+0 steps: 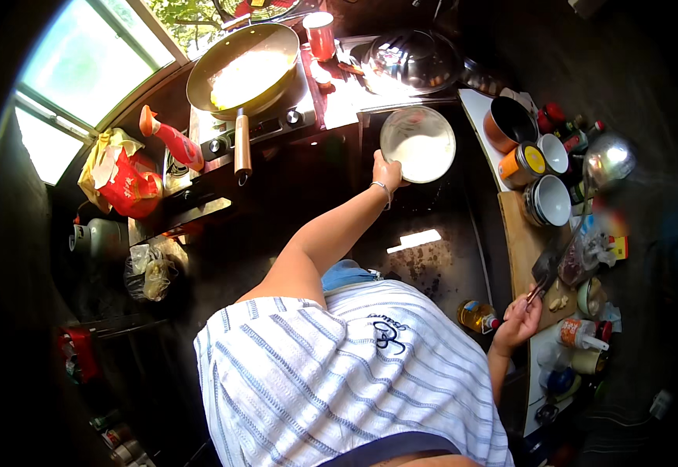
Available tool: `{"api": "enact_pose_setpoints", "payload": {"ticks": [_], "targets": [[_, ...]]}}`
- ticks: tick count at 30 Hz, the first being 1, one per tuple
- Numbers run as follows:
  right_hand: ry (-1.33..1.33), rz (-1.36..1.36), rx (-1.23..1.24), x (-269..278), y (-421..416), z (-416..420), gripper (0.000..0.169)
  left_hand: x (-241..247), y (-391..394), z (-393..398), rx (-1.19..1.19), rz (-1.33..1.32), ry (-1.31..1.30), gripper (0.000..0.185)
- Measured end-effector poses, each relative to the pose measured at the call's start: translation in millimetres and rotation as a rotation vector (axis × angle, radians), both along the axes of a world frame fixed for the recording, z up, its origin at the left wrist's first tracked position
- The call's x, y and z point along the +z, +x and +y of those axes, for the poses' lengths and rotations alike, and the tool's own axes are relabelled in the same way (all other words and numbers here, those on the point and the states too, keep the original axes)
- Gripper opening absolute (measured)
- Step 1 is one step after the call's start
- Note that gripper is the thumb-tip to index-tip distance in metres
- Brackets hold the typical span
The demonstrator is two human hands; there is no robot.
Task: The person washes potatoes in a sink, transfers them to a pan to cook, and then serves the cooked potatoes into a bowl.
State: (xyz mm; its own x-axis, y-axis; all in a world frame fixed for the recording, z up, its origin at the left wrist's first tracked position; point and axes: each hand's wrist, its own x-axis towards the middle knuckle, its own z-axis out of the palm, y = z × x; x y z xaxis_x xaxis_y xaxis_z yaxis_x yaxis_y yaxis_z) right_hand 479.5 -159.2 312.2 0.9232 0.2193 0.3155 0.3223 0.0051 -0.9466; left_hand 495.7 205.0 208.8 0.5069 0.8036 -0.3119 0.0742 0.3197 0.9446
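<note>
My left hand grips the rim of a round pale bowl, held out in front of me below the counter edge. The bowl's inside looks whitish; I cannot tell what is in it. Off to the right, my right hand closes around the thin handle of a metal ladle, whose shiny round head appears to reach over the right-hand counter. Under that hand lies a wooden cutting board with pale garlic-like pieces. A wok with a wooden handle sits on the stove, its contents washed out by glare.
On the left stand a red spray bottle and a red bag. Behind are a red can and a domed lid. The right counter holds a copper-coloured pot, stacked bowls and jars. An oil bottle stands below.
</note>
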Motion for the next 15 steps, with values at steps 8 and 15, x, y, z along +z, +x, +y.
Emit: {"api": "enact_pose_setpoints", "payload": {"ticks": [8, 15], "targets": [[-0.15, -0.074, 0.139, -36, 17, 102, 0.033, -39, 54, 137, 0.605, -0.153, -0.449, 0.05], [-0.19, -0.145, 0.187, -56, 29, 166, 0.033, -68, 74, 190, 0.794, -0.14, -0.584, 0.055]]}}
